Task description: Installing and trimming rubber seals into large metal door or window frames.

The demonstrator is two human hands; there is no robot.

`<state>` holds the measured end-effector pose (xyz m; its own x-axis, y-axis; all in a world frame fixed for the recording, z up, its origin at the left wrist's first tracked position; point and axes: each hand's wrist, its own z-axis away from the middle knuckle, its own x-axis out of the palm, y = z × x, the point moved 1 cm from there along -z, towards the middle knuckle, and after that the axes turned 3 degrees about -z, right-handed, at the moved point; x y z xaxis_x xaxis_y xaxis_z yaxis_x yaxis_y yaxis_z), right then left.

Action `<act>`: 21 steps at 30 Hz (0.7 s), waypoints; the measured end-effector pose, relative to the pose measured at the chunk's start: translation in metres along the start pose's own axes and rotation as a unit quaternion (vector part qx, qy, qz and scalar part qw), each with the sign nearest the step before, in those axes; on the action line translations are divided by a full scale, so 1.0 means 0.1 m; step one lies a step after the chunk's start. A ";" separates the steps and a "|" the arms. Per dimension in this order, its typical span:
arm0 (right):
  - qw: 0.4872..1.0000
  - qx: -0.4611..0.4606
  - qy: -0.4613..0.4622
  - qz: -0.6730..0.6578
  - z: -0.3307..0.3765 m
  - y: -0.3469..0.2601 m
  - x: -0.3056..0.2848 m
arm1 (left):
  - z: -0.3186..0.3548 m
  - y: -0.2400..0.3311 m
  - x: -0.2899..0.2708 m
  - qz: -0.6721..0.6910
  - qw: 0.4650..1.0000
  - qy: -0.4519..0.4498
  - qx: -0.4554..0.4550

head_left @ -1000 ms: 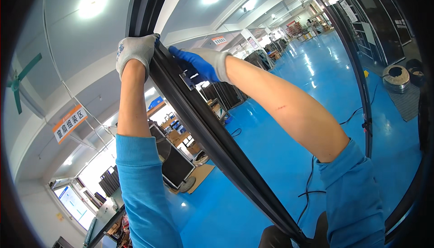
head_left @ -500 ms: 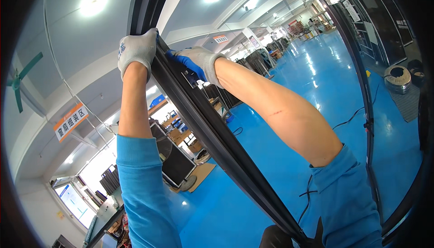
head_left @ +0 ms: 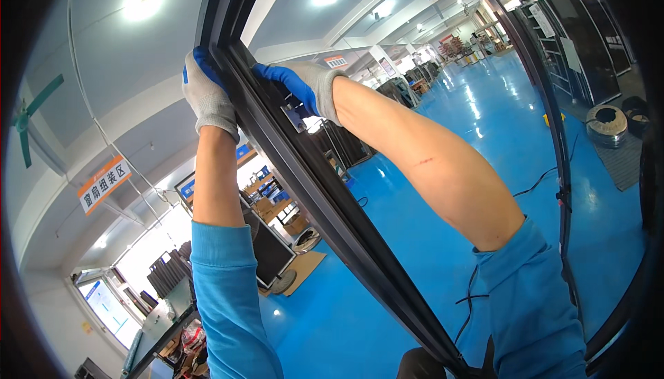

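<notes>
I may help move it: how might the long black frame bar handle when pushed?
The long black frame bar is probably stiff, showing no sag. Being long and slender, it may tip if unsupported. Its smooth faces look somewhat slippery.

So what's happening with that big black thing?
Someone's white-and-blue-gloved left hand is against the left side of a long, black, grooved bar. Their right hand, gloved alike, is at the other side, by a small, silvery metal piece; I can't tell whether it's holding that. The bar slants across the view.
</notes>
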<state>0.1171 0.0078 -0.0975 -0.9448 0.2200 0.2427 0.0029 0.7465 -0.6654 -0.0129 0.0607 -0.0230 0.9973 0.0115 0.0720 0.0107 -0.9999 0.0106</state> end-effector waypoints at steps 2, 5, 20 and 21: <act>0.999 0.020 -0.026 0.002 -0.04 -0.04 0.00 | 0.03 0.03 0.01 -0.004 1.000 0.002 -0.007; 0.998 0.040 -0.052 0.001 -0.09 -0.13 0.02 | 0.06 0.08 0.00 -0.010 1.000 0.003 -0.014; 0.986 0.111 -0.126 0.008 0.20 0.11 -0.28 | 0.07 0.13 0.00 0.099 0.987 -0.003 -0.128; 0.985 0.117 -0.124 0.003 0.22 0.14 -0.30 | 0.09 0.13 0.01 0.090 0.989 -0.007 -0.120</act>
<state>0.1377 -0.0027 -0.1296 -0.9960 0.0418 0.0785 -0.0404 0.5742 -0.8177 -0.0112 0.0474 -0.0318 0.9826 -0.1681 0.0796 -0.1823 -0.9547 0.2350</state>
